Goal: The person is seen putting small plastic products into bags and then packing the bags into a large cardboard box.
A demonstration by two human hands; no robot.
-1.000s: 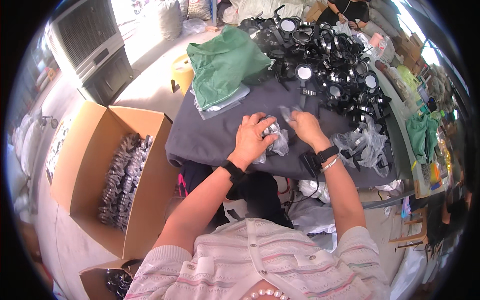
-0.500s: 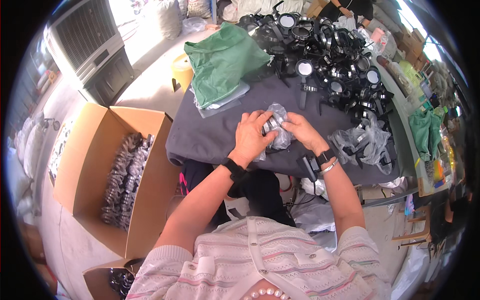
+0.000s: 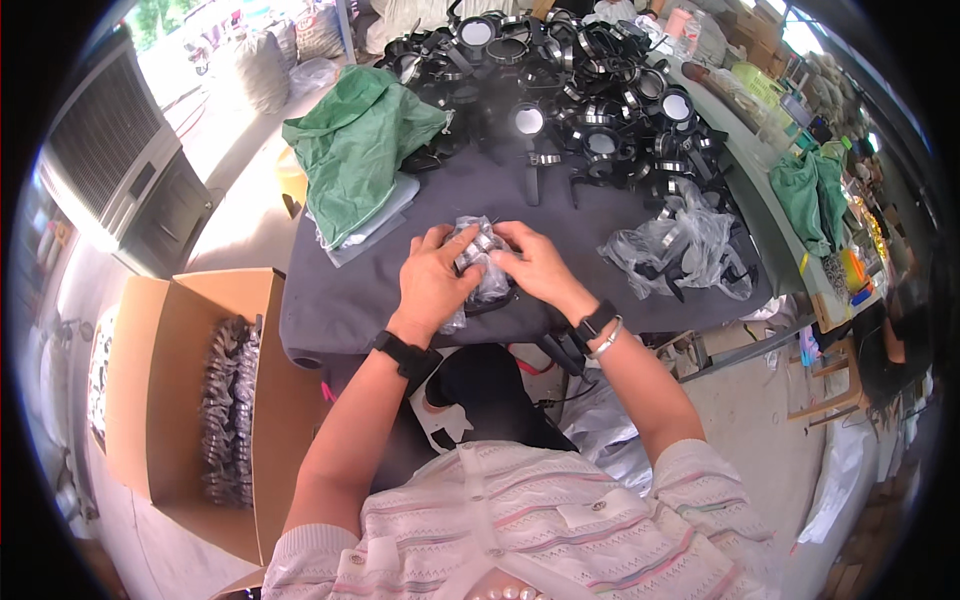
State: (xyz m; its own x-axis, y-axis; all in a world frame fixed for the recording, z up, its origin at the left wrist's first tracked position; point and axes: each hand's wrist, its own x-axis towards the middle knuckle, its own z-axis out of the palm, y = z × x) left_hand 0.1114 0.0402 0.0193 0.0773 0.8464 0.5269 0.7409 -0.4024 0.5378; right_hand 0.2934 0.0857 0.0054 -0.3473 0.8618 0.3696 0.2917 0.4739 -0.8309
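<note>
Close to the near edge of the dark cloth-covered table [image 3: 350, 290], a silver-and-black part in a crinkled clear plastic bag [image 3: 491, 284] lies between my hands. My left hand [image 3: 430, 285] is closed on its left side, fingers over the top and thumb pressed to the plastic. From the right, my right hand [image 3: 542, 268] grips the bag with bent fingers. Fingers and film hide most of the part. Beyond them is a large heap of black parts [image 3: 597, 142] with silver rings and round pale faces; one with a strap-like tail [image 3: 531, 165] lies nearest.
Bagged parts [image 3: 685, 245] lie to the right. A green cloth sack [image 3: 350, 150] rests on flat plastic bags [image 3: 378, 222] at the left. Beside the table stands an open carton [image 3: 180, 390] with rows of wrapped parts. An air cooler [image 3: 115, 140] stands far left.
The view has shifted, so the table and heap sit further left in the picture. My hands stay on the bagged part, with the right hand's fingers now closer to the left hand.
</note>
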